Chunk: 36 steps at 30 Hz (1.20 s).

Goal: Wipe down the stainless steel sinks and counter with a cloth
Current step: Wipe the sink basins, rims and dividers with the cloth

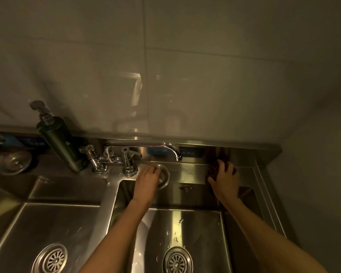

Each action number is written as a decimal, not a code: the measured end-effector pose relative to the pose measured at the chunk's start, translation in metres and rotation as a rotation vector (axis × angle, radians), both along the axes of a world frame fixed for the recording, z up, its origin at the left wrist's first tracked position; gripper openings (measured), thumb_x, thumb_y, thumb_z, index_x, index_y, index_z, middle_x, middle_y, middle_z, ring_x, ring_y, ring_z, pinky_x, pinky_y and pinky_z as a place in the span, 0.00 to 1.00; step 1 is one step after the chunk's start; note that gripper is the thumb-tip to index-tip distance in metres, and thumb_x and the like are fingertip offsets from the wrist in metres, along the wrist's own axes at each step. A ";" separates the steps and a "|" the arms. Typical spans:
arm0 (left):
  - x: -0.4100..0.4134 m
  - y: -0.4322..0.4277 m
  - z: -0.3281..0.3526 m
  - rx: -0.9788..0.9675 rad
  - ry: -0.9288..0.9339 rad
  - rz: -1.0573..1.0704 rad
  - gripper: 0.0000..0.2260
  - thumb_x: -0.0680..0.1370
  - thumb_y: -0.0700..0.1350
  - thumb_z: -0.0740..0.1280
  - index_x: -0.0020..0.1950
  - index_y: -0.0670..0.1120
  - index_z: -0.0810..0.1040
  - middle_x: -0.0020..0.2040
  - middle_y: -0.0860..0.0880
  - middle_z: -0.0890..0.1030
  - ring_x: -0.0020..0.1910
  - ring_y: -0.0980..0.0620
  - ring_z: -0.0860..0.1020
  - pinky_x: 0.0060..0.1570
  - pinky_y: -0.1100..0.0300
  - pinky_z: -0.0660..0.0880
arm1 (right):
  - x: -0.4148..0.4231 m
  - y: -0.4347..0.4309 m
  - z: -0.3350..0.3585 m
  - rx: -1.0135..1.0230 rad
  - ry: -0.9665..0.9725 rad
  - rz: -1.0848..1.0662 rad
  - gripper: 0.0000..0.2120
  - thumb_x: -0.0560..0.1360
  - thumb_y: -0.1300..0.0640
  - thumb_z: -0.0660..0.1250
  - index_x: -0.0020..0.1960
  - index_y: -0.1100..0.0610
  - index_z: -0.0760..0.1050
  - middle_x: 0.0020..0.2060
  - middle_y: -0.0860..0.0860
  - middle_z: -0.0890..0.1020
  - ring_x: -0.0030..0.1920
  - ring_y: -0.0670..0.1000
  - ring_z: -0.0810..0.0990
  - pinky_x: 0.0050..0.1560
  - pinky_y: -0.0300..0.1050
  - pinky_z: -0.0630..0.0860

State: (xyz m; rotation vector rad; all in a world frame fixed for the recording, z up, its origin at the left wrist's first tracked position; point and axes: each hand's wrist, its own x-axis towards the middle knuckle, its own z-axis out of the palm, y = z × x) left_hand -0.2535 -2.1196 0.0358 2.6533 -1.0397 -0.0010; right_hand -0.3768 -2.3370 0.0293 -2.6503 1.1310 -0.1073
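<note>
Two stainless steel sinks lie below me: a left sink (37, 219) and a right sink (187, 225), each with a round drain. My right hand (224, 178) presses a dark brown cloth (214, 166) on the back ledge (193, 171) behind the right sink, fingers spread over it. My left hand (148, 179) rests on a round metal strainer (164, 179) lying on the same ledge, fingers curled over its rim. How firmly the fingers hold it is hidden.
A chrome faucet (171, 148) with two handles stands between the sinks. A dark green pump bottle (57, 140) leans at back left, beside another strainer (16, 161). A raised steel edge (268, 194) and tiled wall bound the right side.
</note>
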 end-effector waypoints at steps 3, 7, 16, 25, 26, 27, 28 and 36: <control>-0.027 0.041 0.008 -0.119 0.054 0.019 0.19 0.60 0.33 0.77 0.49 0.42 0.81 0.49 0.43 0.82 0.47 0.42 0.81 0.43 0.52 0.79 | 0.032 0.039 -0.002 -0.004 0.020 -0.003 0.31 0.74 0.46 0.66 0.73 0.52 0.58 0.71 0.59 0.60 0.67 0.64 0.64 0.66 0.57 0.68; -0.064 0.096 0.002 -0.124 0.145 0.104 0.19 0.60 0.30 0.76 0.49 0.42 0.83 0.51 0.44 0.82 0.46 0.42 0.81 0.41 0.53 0.79 | 0.073 0.101 -0.006 -0.036 0.097 0.144 0.29 0.75 0.45 0.63 0.73 0.48 0.57 0.72 0.58 0.58 0.67 0.66 0.62 0.66 0.59 0.64; -0.065 0.114 0.007 -0.080 0.198 0.140 0.18 0.64 0.29 0.76 0.51 0.40 0.82 0.51 0.42 0.82 0.49 0.42 0.81 0.44 0.52 0.80 | 0.103 0.132 0.002 0.011 0.069 0.675 0.29 0.73 0.52 0.68 0.71 0.45 0.61 0.72 0.51 0.60 0.70 0.63 0.59 0.69 0.59 0.65; -0.033 0.054 0.005 -0.143 0.130 -0.001 0.18 0.75 0.35 0.66 0.64 0.44 0.75 0.67 0.46 0.73 0.67 0.47 0.69 0.63 0.56 0.69 | -0.011 -0.019 -0.001 -0.027 0.099 0.243 0.29 0.72 0.53 0.71 0.70 0.49 0.65 0.72 0.54 0.62 0.67 0.62 0.65 0.65 0.55 0.70; -0.027 0.047 0.004 -0.146 0.120 -0.014 0.18 0.76 0.36 0.66 0.65 0.44 0.74 0.68 0.46 0.72 0.68 0.48 0.67 0.64 0.57 0.68 | -0.022 -0.036 0.000 -0.022 0.109 0.180 0.29 0.72 0.54 0.71 0.70 0.49 0.65 0.72 0.55 0.62 0.68 0.63 0.64 0.66 0.57 0.69; -0.022 0.040 0.003 -0.147 0.112 -0.024 0.18 0.76 0.36 0.66 0.66 0.44 0.73 0.68 0.46 0.71 0.68 0.48 0.67 0.65 0.57 0.67 | -0.031 -0.051 0.000 -0.014 0.122 0.132 0.29 0.72 0.55 0.70 0.70 0.50 0.65 0.71 0.56 0.62 0.68 0.64 0.64 0.66 0.58 0.68; -0.016 0.033 0.002 -0.145 0.104 -0.031 0.19 0.76 0.36 0.66 0.67 0.44 0.73 0.69 0.46 0.70 0.69 0.48 0.66 0.66 0.58 0.66 | -0.037 -0.063 0.000 -0.002 0.135 0.095 0.28 0.73 0.55 0.70 0.70 0.50 0.64 0.71 0.57 0.62 0.68 0.65 0.64 0.67 0.58 0.67; 0.019 -0.013 -0.009 -0.079 0.106 0.029 0.18 0.78 0.37 0.61 0.68 0.44 0.70 0.69 0.45 0.70 0.69 0.47 0.65 0.66 0.58 0.63 | -0.039 -0.079 -0.005 0.013 0.192 0.062 0.28 0.73 0.55 0.68 0.70 0.51 0.62 0.69 0.59 0.62 0.70 0.63 0.60 0.70 0.57 0.57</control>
